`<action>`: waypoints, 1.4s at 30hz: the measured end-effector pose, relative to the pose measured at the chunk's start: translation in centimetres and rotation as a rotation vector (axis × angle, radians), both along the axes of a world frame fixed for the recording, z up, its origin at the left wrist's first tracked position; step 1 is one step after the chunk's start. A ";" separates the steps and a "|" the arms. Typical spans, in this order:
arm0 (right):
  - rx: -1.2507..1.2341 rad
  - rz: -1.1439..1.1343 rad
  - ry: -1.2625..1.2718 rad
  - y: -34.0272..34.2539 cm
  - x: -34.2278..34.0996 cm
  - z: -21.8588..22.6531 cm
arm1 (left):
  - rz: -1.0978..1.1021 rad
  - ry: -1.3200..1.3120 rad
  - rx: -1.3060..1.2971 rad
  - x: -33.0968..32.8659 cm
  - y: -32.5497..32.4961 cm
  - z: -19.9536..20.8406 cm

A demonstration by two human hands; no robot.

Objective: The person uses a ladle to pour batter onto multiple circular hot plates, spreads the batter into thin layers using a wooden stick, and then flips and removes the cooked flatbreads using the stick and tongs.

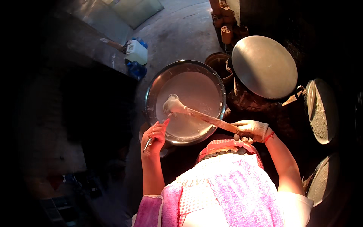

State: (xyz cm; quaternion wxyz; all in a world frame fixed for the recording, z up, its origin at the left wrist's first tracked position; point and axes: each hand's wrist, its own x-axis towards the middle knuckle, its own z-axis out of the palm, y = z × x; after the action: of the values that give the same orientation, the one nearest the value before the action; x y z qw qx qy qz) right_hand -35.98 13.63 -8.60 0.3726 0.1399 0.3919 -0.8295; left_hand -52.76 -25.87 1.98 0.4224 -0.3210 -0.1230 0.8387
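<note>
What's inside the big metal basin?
The basin holds a pale mixture, which hides its bottom. The wooden stick extends over it, its coated end hiding some mixture beneath.

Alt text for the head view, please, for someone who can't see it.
A gloved right hand grips a wooden-handled tool, its thick end coated in pale paste, over a wide metal basin of pale liquid. The bare left hand holds a slim utensil at the basin's edge; a round disc sits at upper right.

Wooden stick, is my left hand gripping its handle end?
No, the gloved right hand grips the handle end of the wooden stick.
</note>
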 end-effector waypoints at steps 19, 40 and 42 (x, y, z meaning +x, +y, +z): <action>0.980 -1.167 0.154 14.5 13.5 2.7 | -0.781 0.499 0.151 -0.2 48.5 -3.6; 1.449 -0.819 0.011 20.4 -1.7 -2.6 | -0.035 0.977 -1.003 -7.8 41.5 -13.1; 1.386 -0.864 0.141 20.6 -2.4 -2.3 | -0.027 0.955 -1.081 -9.9 34.7 -16.2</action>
State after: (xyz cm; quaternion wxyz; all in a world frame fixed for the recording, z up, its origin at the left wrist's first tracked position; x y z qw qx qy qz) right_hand -38.40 34.26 -10.87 -0.1763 0.4246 0.7496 -0.4761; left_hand -62.63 8.79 -14.23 0.2224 -0.0850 0.5110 0.8259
